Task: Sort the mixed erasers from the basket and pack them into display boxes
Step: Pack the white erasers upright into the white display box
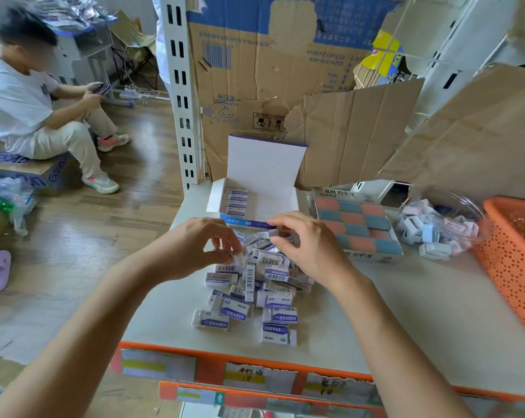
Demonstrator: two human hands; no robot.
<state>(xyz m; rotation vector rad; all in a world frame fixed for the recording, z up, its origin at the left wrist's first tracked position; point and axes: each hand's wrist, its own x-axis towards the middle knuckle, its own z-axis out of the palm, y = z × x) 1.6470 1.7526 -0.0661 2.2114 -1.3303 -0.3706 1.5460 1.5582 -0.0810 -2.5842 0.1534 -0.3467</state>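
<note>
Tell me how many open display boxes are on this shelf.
2. A white box, lid up, stands behind the loose eraser pile; a box of pink and blue erasers lies just right of it. Cardboard may hide others.

Orange basket (509, 282) cut off at right, shelf labels (259, 378) blurred

Illumination was bright, even and diffuse; no lamp or window was in view. Shadows were soft, with only a faint one on the shelf (406, 312) beside the erasers (249, 285). A pale sheen lay on the floor (74, 236), and small highlights on the clear bag (454, 203). Wide-angle distortion bowed the steel post (179, 86). Print at the centre was legible; the labels (255, 378) along the lower edge were blurred.
</note>
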